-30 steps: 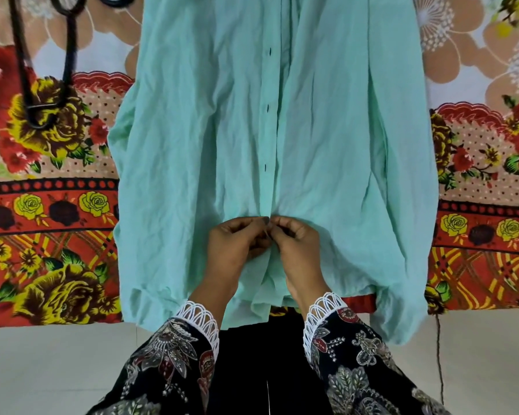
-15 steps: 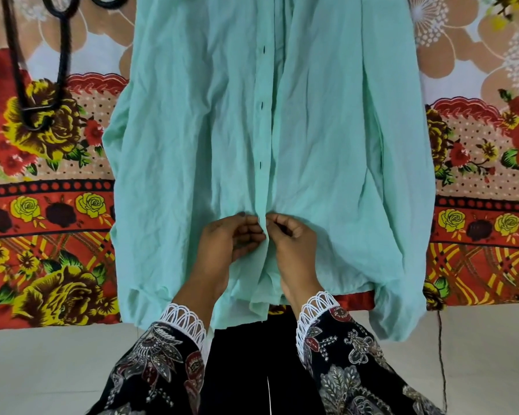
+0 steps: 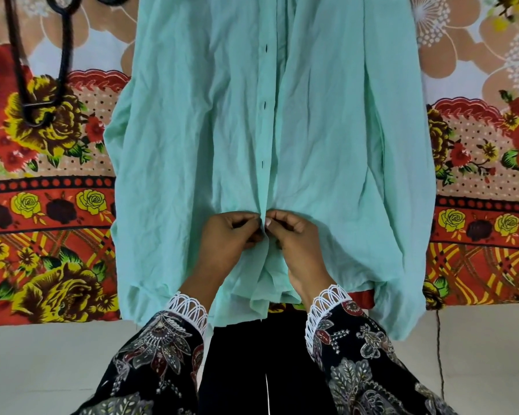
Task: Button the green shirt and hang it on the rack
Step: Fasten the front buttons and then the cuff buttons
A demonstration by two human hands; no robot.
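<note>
Hands barely shifted since a second ago, same spot on the placket. Black hanger [image 3: 39, 70] lies at the floral bedsheet's [image 3: 42, 235] top-left corner. Crinkly green shirt [image 3: 192, 145] is spread flat mid-sheet, hem at the near edge. Left hand [image 3: 225, 241] and right hand [image 3: 294, 238] each pinch the placket, fingers curled tight.

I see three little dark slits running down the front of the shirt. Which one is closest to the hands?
The lowest buttonhole, just above where the left hand and right hand pinch the green shirt; the other two sit higher up.
</note>
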